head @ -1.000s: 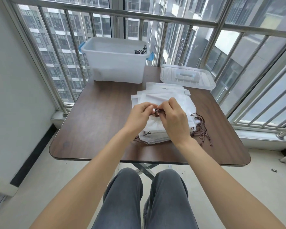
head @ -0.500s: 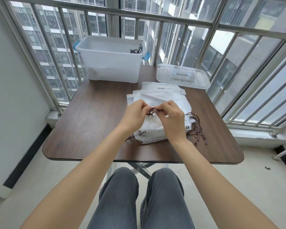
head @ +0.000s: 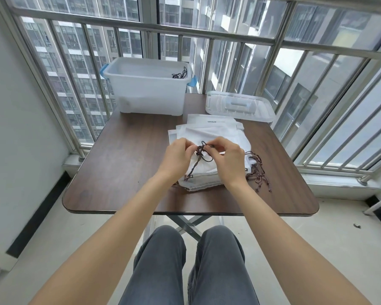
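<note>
A stack of white drawstring bags point(head: 209, 133) lies on the dark wooden table point(head: 123, 172). Above the top bag, my left hand point(head: 177, 158) and my right hand point(head: 228, 160) each pinch one part of its dark brown drawstring point(head: 202, 151), which loops and knots between the fingertips. The hands sit a short gap apart. More brown cords point(head: 259, 173) trail from the stack's right side onto the table.
A translucent white storage bin point(head: 147, 93) with blue latches stands at the table's back, a dark cord lying inside. Its lid point(head: 240, 105) rests flat at the back right. Metal railings enclose the balcony. My knees are below the table's front edge.
My hands have drawn slightly apart, and the knotted cord loop between them now shows more clearly. The stack of bags has stayed in place.
</note>
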{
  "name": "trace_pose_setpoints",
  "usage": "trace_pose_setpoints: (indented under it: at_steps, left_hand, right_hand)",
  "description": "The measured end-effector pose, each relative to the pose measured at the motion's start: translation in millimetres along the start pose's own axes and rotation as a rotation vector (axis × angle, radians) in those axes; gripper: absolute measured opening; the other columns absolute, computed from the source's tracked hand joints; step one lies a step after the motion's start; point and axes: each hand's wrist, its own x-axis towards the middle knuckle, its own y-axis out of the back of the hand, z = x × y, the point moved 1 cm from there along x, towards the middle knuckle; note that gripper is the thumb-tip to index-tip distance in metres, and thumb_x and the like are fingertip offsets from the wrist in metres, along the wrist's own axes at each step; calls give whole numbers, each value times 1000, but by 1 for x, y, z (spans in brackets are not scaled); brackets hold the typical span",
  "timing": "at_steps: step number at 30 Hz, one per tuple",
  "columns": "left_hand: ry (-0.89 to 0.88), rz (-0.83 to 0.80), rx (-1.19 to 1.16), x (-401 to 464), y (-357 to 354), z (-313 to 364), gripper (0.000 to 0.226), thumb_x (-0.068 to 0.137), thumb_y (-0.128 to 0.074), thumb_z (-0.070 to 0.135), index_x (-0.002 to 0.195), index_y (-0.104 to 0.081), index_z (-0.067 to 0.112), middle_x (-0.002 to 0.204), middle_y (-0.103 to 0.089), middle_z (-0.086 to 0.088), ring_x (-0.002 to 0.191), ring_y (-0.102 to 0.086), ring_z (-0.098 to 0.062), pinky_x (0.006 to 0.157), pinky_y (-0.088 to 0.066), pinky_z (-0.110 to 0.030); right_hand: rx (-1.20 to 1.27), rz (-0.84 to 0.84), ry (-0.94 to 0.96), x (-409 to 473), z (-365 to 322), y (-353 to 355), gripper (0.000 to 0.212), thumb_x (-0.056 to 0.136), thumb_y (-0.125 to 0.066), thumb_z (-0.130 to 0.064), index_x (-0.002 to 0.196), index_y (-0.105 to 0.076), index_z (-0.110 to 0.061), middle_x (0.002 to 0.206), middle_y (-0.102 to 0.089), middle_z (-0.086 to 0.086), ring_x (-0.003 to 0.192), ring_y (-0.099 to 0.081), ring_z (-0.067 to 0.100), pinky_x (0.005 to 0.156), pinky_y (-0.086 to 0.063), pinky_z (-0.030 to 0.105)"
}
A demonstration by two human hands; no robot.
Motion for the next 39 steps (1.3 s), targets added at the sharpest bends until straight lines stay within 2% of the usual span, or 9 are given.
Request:
trace_pose_setpoints:
  at_steps: [5,12,14,17,22,25,27,32,39]
  left_hand:
    - [39,-65,-176,0,2,-3,15,95,-53,23,88,-60,12,81,-61,1,63,-51,-2,61,-39,-17]
    - [71,-17,-307,4,1,-8,7,89,-62,16,86,-66,12,73,-64,4,59,-54,1,58,-40,-8]
    - [57,-11,-298,4,0,-7,7,87,-65,17,86,-69,12,74,-66,2,60,-55,2,63,-42,-12]
    - [38,-20,-221,5,-1,-5,8,83,-70,19,87,-73,13,71,-66,7,58,-55,6,59,-40,-4]
    - [48,-64,-187,9,2,-6,10,87,-65,18,89,-73,13,68,-62,11,58,-51,3,59,-38,-9]
    - [74,-130,-211,11,4,-7,12,88,-64,18,89,-73,11,69,-63,6,57,-49,-2,61,-39,-18]
    - [84,-144,-226,12,4,-7,12,88,-64,18,89,-73,10,70,-63,3,57,-48,-3,59,-38,-17]
    - [94,-172,-261,12,4,-6,10,88,-64,18,86,-72,13,69,-63,8,48,-48,7,49,-35,-4]
    - [67,-227,-212,13,8,-4,16,90,-61,16,94,-71,4,67,-59,7,56,-47,1,49,-33,-4]
  right_hand:
    - [9,-19,-14,2,-2,0,7,83,-66,-13,77,-68,-11,68,-64,-4,67,-60,12,66,-44,15]
    - [-16,-25,13,7,2,2,5,80,-67,-7,78,-70,-11,68,-63,-5,61,-56,-7,62,-40,4]
    - [-23,-28,19,8,3,3,6,80,-67,-6,78,-70,-11,68,-62,-6,61,-55,-9,61,-39,3]
    - [-24,-46,28,9,4,4,6,80,-67,-6,79,-71,-10,69,-62,-6,62,-55,-10,61,-38,3]
    - [54,-134,-9,15,7,10,7,78,-71,-7,81,-72,-13,85,-65,-6,61,-57,-1,66,-47,13]
    - [207,-262,-56,18,8,16,9,79,-69,-2,82,-72,-9,89,-71,7,66,-61,12,71,-52,25]
    - [262,-305,-59,19,8,16,9,80,-67,0,83,-71,-7,81,-69,14,67,-61,14,71,-52,24]
    - [359,-278,-100,21,11,12,11,80,-67,-2,85,-72,-10,78,-69,8,70,-63,13,73,-51,23]
    - [250,-372,-42,24,9,17,13,79,-66,4,82,-71,-7,78,-70,7,74,-65,14,74,-54,23]
